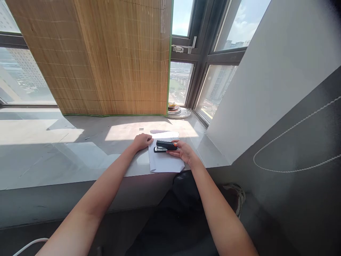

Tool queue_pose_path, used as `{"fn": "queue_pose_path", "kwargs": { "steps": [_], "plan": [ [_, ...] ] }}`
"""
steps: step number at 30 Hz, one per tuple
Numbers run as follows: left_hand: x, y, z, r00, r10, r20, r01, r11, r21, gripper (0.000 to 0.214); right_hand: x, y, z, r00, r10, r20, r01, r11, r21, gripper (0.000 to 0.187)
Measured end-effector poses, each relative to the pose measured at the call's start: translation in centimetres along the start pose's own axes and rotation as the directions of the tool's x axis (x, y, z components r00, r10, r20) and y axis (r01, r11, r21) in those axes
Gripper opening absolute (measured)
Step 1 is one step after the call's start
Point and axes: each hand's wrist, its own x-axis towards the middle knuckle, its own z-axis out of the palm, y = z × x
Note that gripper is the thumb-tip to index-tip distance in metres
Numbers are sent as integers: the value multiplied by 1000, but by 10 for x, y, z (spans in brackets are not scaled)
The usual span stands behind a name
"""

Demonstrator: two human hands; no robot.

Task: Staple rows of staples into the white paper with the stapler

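Note:
A black stapler (165, 145) with an orange mark near its rear lies sideways over white sheets of paper (165, 163). My right hand (185, 152) grips its rear end from the right, thumb above and fingers below. A gap shows between the stapler's upper arm and its base, and its front points left. At the upper left edge of the sheets, my left hand (142, 141) is closed, with its thumb and fingertips at the paper's edge. The sheets rest on the window sill near its front edge, and some corners are folded or uneven.
Small staple strips (141, 129) lie on the pale sill (87, 160) beyond my left hand. A bamboo blind (119, 60) hangs behind. Stacked plates (178, 112) stand in the window corner. A beaded cord (277, 171) loops at the right, and a shoe (238, 195) is below.

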Motion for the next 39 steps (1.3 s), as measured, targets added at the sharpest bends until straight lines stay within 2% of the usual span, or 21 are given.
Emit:
{"fn": "queue_pose_path", "kwargs": {
  "steps": [4, 7, 10, 12, 13, 15, 16, 18, 20, 22, 24, 25, 27, 28, 30, 32, 34, 36, 39],
  "plan": [
    [-1, 2, -1, 1000, -15, -5, 15, 1000, -14, 38, 1, 0, 1, 1000, -13, -14, 13, 1000, 27, 46],
    [-1, 3, -2, 1000, -27, 2, 27, 1000, -8, 38, 3, 2, -1, 1000, -21, -20, 21, 1000, -1, 44],
    [-1, 2, -2, 1000, -16, 4, 16, 1000, -3, 39, 7, 4, -5, 992, -109, -70, 95, 980, -177, 31],
    [-1, 1, -1, 1000, -10, -1, 10, 1000, -4, 39, 9, 5, -6, 942, -314, -122, 242, 883, -403, 28],
    [0, 1, -1, 1000, -8, -4, 8, 1000, -7, 39, 10, 5, -6, 890, -444, -108, 332, 790, -516, 32],
    [0, 0, 0, 1000, -9, -6, 9, 1000, -11, 39, 12, 6, -3, 772, -635, 28, 487, 562, -668, 35],
    [1, 0, 0, 1000, -11, -5, 11, 1000, -12, 39, 14, 7, 0, 733, -669, 122, 539, 461, -705, 34],
    [1, 0, 0, 1000, -18, -2, 18, 1000, -15, 39, 16, 9, 5, 715, -641, 280, 584, 327, -743, 32],
    [0, 1, -1, 1000, -21, 2, 21, 999, -30, 39, 17, 11, 8, 732, -590, 342, 579, 275, -767, 27],
    [-1, 3, -2, 1000, -19, -23, 17, 996, -86, 39, 16, 12, 10, 736, -593, 326, 573, 292, -766, 22],
    [-3, 8, -5, 993, -31, -111, 8, 980, -200, 40, 12, 11, 11, 706, -664, 247, 579, 340, -741, 22],
    [-4, 11, -7, 985, -48, -163, -1, 957, -289, 40, 10, 10, 12, 669, -717, 194, 587, 351, -729, 23],
    [-6, 20, -12, 972, -120, -200, -8, 838, -546, 37, 6, 9, 14, 560, -821, 111, 602, 312, -735, 24],
    [-7, 25, -15, 975, -159, -154, 7, 718, -696, 34, 4, 8, 15, 500, -860, 102, 604, 262, -753, 24],
    [-9, 32, -20, 984, -174, 31, 96, 382, -919, 34, 2, 9, 19, 414, -894, 169, 596, 126, -793, 23],
    [-10, 37, -24, 970, -127, 208, 219, 83, -972, 44, 1, 10, 23, 389, -868, 310, 592, -22, -805, 30],
    [-11, 38, -26, 942, -93, 322, 314, -85, -946, 52, 2, 12, 27, 387, -800, 458, 603, -156, -783, 38],
    [-11, 38, -26, 911, -72, 407, 390, -176, -904, 57, 3, 13, 30, 390, -722, 572, 619, -254, -743, 41],
    [-10, 38, -23, 872, -37, 488, 466, -245, -851, 57, 5, 12, 32, 392, -643, 658, 640, -323, -697, 42]
  ]
}}
